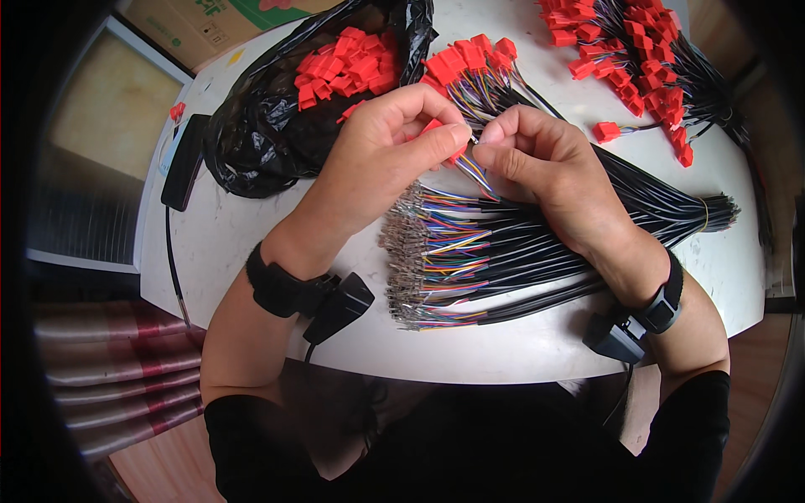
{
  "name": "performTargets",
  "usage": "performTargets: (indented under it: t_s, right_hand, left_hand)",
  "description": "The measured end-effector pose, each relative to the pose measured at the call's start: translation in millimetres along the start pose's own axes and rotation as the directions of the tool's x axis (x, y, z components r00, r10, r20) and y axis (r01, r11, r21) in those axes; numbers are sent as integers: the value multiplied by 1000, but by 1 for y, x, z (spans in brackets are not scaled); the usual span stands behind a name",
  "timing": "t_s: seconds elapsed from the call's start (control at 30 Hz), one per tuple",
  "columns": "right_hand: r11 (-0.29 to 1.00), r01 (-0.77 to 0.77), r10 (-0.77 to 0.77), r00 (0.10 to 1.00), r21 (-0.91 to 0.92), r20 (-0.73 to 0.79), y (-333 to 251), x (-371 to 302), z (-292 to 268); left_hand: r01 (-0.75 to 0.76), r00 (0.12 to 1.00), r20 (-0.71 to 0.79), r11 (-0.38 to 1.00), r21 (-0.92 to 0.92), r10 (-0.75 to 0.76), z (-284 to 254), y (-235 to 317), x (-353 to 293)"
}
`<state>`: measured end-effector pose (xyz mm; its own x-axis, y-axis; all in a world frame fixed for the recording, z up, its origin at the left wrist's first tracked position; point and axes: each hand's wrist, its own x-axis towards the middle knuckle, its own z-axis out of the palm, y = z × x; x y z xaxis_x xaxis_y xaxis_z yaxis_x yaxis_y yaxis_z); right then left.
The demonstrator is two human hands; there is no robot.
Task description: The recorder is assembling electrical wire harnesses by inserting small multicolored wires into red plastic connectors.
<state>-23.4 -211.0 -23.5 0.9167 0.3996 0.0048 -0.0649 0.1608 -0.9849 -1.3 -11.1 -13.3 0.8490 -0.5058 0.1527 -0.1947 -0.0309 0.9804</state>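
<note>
Near the middle of the white table, my left hand pinches a red plastic connector housing, partly hidden by the fingers. Close against it, my right hand has thumb and forefinger closed on a thin wire with a small metal end. Coloured wires hang below the housing. Under my hands lies a bundle of black cables, its stripped coloured wires ending in metal terminals at the left. Beyond my fingers, several cables of the bundle carry red housings.
A black plastic bag at the far left holds loose red housings. Another cable bundle with red housings lies far right. A black oblong device with a cord rests by the left edge. Behind stands a cardboard box.
</note>
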Motion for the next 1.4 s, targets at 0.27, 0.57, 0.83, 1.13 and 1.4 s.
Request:
performTargets:
  t_s: [0.27,0.57,0.83,1.13,1.4]
  right_hand:
    - [999,-40,40,999,-1,-5,-2,0,2]
    - [994,-76,67,991,77,114,-4,0,-5]
    - [979,-152,131,980,136,149,-5,1,-8]
    - [981,-145,125,981,133,150,-3,1,-9]
    - [1000,5,-5,1000,0,3,-1,0,2]
  left_hand:
    - [-19,1000,21,995,-98,22,0,5,0]
    - [-36,996,80,997,-70,41,-1,3,0]
    - [-60,996,63,996,-65,64,0,3,0]
    - [-119,991,56,992,-44,121,0,0,0]
    - [-92,996,9,994,-54,93,-1,-3,1]
